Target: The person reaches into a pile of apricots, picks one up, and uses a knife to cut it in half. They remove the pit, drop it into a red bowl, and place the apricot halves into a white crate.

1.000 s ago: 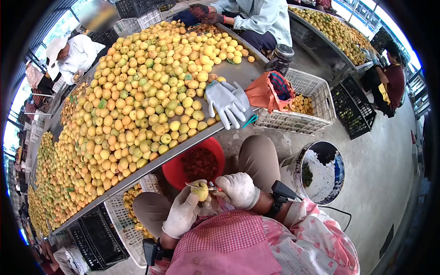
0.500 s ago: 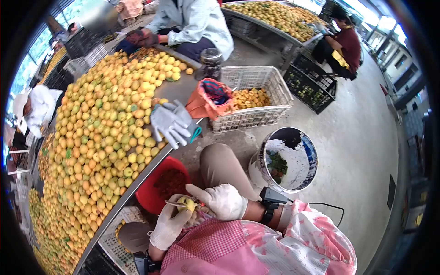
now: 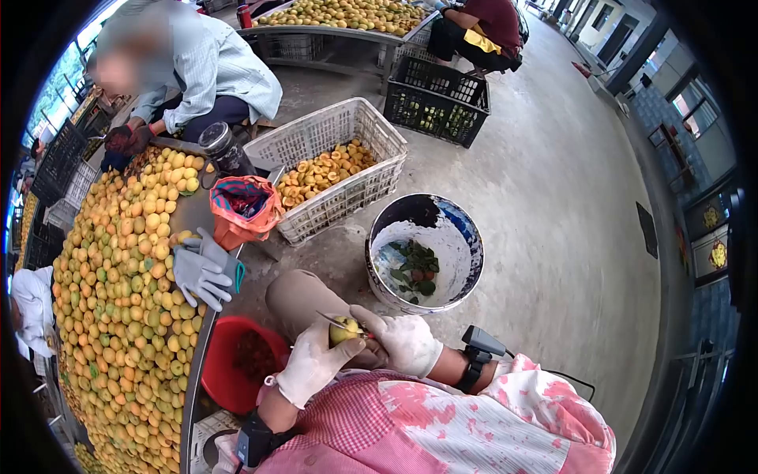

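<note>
Yellow fruit (image 3: 346,330) in left hand (image 3: 312,367), knife (image 3: 328,318) (right hand (image 3: 407,344)) — tip leftward

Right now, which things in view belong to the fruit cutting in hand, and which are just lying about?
In the job: left hand holding the yellow fruit; right hand with the knife; probably the red basin, white bucket, white crate of cut fruit, and fruit pile.

Lying about: grey gloves, orange bag, jar, black crate.
</note>
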A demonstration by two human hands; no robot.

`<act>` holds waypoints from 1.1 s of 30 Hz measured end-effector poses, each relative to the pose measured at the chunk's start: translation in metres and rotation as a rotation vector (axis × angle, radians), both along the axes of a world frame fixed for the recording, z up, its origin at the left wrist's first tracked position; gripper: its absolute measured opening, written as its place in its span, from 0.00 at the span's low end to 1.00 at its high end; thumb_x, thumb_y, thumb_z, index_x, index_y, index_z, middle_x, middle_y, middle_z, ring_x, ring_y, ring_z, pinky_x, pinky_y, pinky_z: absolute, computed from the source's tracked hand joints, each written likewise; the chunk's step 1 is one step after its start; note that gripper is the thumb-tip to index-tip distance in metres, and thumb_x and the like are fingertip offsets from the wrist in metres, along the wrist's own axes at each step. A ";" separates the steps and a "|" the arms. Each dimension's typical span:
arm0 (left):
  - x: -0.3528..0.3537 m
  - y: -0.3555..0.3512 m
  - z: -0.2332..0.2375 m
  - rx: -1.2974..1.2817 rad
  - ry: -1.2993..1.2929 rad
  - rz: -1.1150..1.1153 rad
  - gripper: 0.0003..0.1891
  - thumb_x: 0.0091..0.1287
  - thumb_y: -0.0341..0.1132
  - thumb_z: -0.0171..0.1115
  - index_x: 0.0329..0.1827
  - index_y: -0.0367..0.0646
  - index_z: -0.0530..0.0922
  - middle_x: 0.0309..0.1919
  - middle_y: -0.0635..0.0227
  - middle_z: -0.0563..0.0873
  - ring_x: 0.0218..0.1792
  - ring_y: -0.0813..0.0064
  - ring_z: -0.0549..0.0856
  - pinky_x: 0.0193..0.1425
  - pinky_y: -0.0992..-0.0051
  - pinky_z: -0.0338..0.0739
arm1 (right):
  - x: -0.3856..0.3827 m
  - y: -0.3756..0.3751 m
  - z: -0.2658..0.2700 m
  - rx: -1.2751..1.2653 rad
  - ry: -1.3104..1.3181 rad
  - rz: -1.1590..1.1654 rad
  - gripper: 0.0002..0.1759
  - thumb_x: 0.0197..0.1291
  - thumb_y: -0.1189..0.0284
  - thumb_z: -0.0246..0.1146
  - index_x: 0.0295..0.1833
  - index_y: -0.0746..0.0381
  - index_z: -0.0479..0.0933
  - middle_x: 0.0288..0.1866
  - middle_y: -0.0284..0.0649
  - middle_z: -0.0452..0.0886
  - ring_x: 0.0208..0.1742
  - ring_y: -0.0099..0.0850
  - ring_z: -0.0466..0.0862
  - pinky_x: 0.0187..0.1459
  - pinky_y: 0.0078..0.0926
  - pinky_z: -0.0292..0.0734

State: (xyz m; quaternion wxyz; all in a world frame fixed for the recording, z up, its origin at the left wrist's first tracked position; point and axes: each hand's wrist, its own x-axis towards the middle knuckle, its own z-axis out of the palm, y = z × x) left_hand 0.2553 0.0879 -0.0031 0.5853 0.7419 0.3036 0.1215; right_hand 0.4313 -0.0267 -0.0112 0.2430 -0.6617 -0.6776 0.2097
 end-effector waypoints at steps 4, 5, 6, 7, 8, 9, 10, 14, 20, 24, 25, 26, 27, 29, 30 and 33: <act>0.032 -0.005 0.013 0.041 -0.026 -0.176 0.20 0.70 0.42 0.66 0.55 0.35 0.74 0.42 0.63 0.84 0.43 0.72 0.82 0.50 0.69 0.77 | 0.025 -0.021 -0.006 0.202 -0.007 -0.124 0.32 0.62 0.63 0.62 0.71 0.60 0.65 0.32 0.48 0.83 0.29 0.48 0.84 0.29 0.45 0.78; 0.037 -0.008 0.013 0.120 -0.128 -0.188 0.19 0.71 0.40 0.65 0.56 0.35 0.74 0.42 0.64 0.84 0.42 0.71 0.82 0.50 0.69 0.77 | 0.031 -0.023 -0.010 0.202 -0.007 -0.138 0.32 0.62 0.63 0.62 0.71 0.60 0.65 0.32 0.48 0.83 0.29 0.48 0.84 0.29 0.45 0.78; 0.041 -0.010 0.014 0.074 -0.102 -0.175 0.23 0.68 0.44 0.67 0.56 0.35 0.75 0.41 0.54 0.85 0.43 0.55 0.85 0.49 0.63 0.78 | 0.036 -0.026 -0.013 0.166 -0.055 -0.188 0.32 0.63 0.63 0.62 0.70 0.60 0.65 0.31 0.48 0.83 0.29 0.48 0.84 0.29 0.45 0.78; 0.042 -0.012 0.018 0.072 -0.099 -0.190 0.23 0.68 0.44 0.67 0.56 0.35 0.75 0.41 0.54 0.85 0.43 0.55 0.85 0.49 0.63 0.78 | 0.041 -0.029 -0.018 0.129 -0.103 -0.238 0.31 0.63 0.64 0.61 0.70 0.60 0.65 0.30 0.48 0.83 0.29 0.47 0.84 0.29 0.44 0.78; 0.038 -0.014 0.026 -0.036 -0.108 -0.228 0.21 0.70 0.41 0.65 0.57 0.36 0.73 0.41 0.61 0.83 0.42 0.66 0.83 0.48 0.68 0.78 | 0.050 -0.034 -0.029 0.003 -0.085 -0.370 0.29 0.65 0.65 0.60 0.70 0.58 0.65 0.31 0.49 0.83 0.29 0.47 0.85 0.29 0.44 0.78; 0.036 -0.014 0.035 -0.144 -0.115 -0.264 0.19 0.72 0.38 0.63 0.59 0.37 0.72 0.40 0.69 0.82 0.40 0.76 0.80 0.47 0.72 0.77 | 0.062 -0.039 -0.033 -0.133 -0.093 -0.456 0.26 0.68 0.64 0.57 0.70 0.54 0.65 0.33 0.50 0.84 0.30 0.50 0.85 0.31 0.46 0.79; 0.038 -0.011 0.042 -0.133 -0.146 -0.291 0.22 0.71 0.39 0.65 0.63 0.38 0.70 0.41 0.70 0.80 0.40 0.79 0.79 0.47 0.76 0.77 | 0.068 -0.049 -0.046 -0.127 -0.051 -0.557 0.25 0.69 0.64 0.55 0.70 0.53 0.65 0.34 0.50 0.85 0.32 0.51 0.85 0.32 0.46 0.79; 0.041 -0.009 0.029 -0.346 -0.126 -0.165 0.30 0.67 0.42 0.69 0.67 0.39 0.68 0.47 0.68 0.81 0.43 0.79 0.80 0.47 0.79 0.77 | 0.078 -0.054 -0.068 0.000 0.230 -0.768 0.24 0.71 0.64 0.54 0.71 0.51 0.65 0.35 0.52 0.84 0.36 0.54 0.85 0.37 0.46 0.80; 0.032 -0.008 0.033 -0.572 -0.195 0.016 0.35 0.65 0.48 0.70 0.69 0.39 0.66 0.51 0.66 0.82 0.48 0.75 0.83 0.48 0.79 0.79 | 0.050 -0.023 -0.012 0.122 0.278 -0.242 0.31 0.63 0.70 0.61 0.72 0.58 0.64 0.33 0.51 0.83 0.34 0.52 0.84 0.36 0.44 0.79; 0.010 -0.003 0.026 -0.473 -0.222 0.072 0.34 0.67 0.51 0.67 0.68 0.38 0.67 0.52 0.66 0.82 0.49 0.75 0.83 0.48 0.79 0.79 | 0.036 -0.004 -0.002 0.268 0.243 -0.003 0.33 0.61 0.69 0.63 0.71 0.62 0.64 0.35 0.51 0.83 0.33 0.50 0.84 0.33 0.44 0.78; 0.007 -0.003 0.025 -0.435 -0.215 0.083 0.32 0.69 0.51 0.64 0.67 0.38 0.68 0.51 0.66 0.82 0.49 0.76 0.83 0.48 0.79 0.79 | 0.033 -0.002 -0.002 0.264 0.227 0.061 0.34 0.61 0.68 0.64 0.72 0.62 0.64 0.36 0.51 0.83 0.33 0.50 0.84 0.32 0.44 0.78; 0.005 -0.003 0.025 -0.400 -0.209 0.090 0.30 0.71 0.52 0.62 0.66 0.38 0.69 0.51 0.66 0.82 0.49 0.77 0.83 0.48 0.79 0.78 | 0.031 0.000 -0.001 0.265 0.227 0.067 0.34 0.61 0.68 0.64 0.72 0.62 0.64 0.36 0.51 0.83 0.33 0.50 0.84 0.32 0.44 0.78; 0.006 -0.004 0.026 -0.400 -0.211 0.092 0.30 0.71 0.52 0.62 0.66 0.38 0.69 0.51 0.66 0.82 0.49 0.77 0.83 0.48 0.79 0.78 | 0.029 0.002 0.002 0.235 0.206 0.078 0.34 0.60 0.68 0.64 0.71 0.61 0.64 0.37 0.51 0.83 0.33 0.50 0.84 0.32 0.44 0.78; 0.012 -0.008 0.030 -0.279 -0.165 0.079 0.27 0.74 0.51 0.59 0.65 0.37 0.70 0.49 0.68 0.82 0.48 0.79 0.82 0.48 0.79 0.78 | 0.026 0.004 0.006 0.175 0.162 0.089 0.34 0.60 0.68 0.65 0.71 0.61 0.63 0.37 0.51 0.84 0.33 0.51 0.84 0.31 0.44 0.79; 0.013 -0.009 0.030 -0.281 -0.166 0.071 0.27 0.74 0.51 0.59 0.65 0.37 0.70 0.49 0.68 0.82 0.48 0.79 0.82 0.48 0.79 0.78 | 0.025 0.002 0.006 0.174 0.160 0.081 0.34 0.60 0.68 0.65 0.71 0.61 0.63 0.37 0.51 0.84 0.33 0.51 0.84 0.31 0.44 0.79; 0.017 -0.015 0.030 -0.347 -0.168 0.048 0.25 0.76 0.48 0.56 0.65 0.36 0.70 0.47 0.68 0.82 0.45 0.80 0.81 0.49 0.79 0.76 | 0.023 -0.007 0.001 0.173 0.132 -0.007 0.34 0.59 0.67 0.65 0.71 0.60 0.65 0.37 0.51 0.84 0.32 0.50 0.84 0.31 0.44 0.78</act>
